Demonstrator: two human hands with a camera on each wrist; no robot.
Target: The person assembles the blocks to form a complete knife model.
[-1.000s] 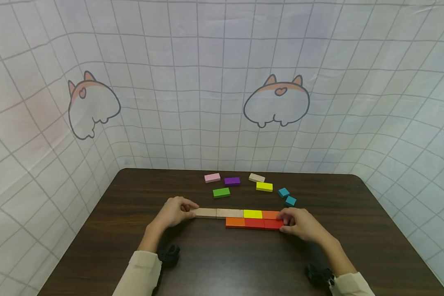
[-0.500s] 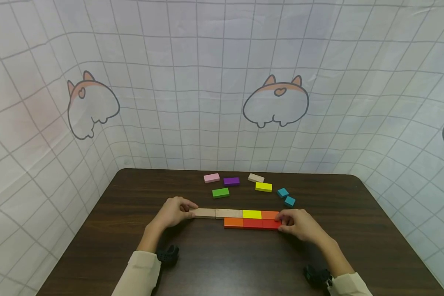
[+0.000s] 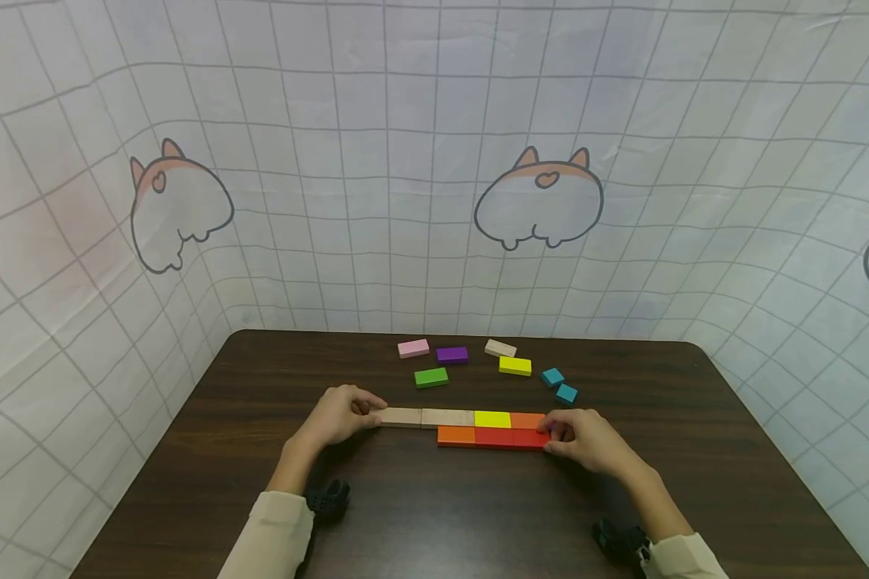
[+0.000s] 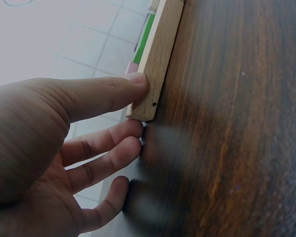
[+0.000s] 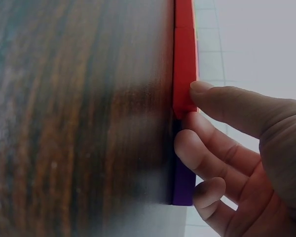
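Two rows of flat blocks lie side by side on the dark wooden table. At the back row's left end, my left hand (image 3: 340,414) pinches a plain wooden block (image 4: 160,59), thumb on its edge and other fingertips near its end. Another plain block (image 3: 447,417), a yellow block (image 3: 492,420) and an orange block (image 3: 527,420) continue that row. In front sit an orange block (image 3: 456,435) and two red blocks. My right hand (image 3: 586,438) pinches the rightmost red block (image 5: 185,71) at its end. A purple block (image 5: 184,185), mostly hidden in the head view, lies behind those fingers.
Loose blocks lie farther back: pink (image 3: 413,349), purple (image 3: 452,355), green (image 3: 430,378), plain wood (image 3: 500,348), yellow (image 3: 515,366) and two small blue ones (image 3: 553,377). A white grid-patterned curtain (image 3: 376,241) stands around the table's back and sides.
The front row and my right hand have shifted very slightly left. Both hands keep the same hold on their blocks.
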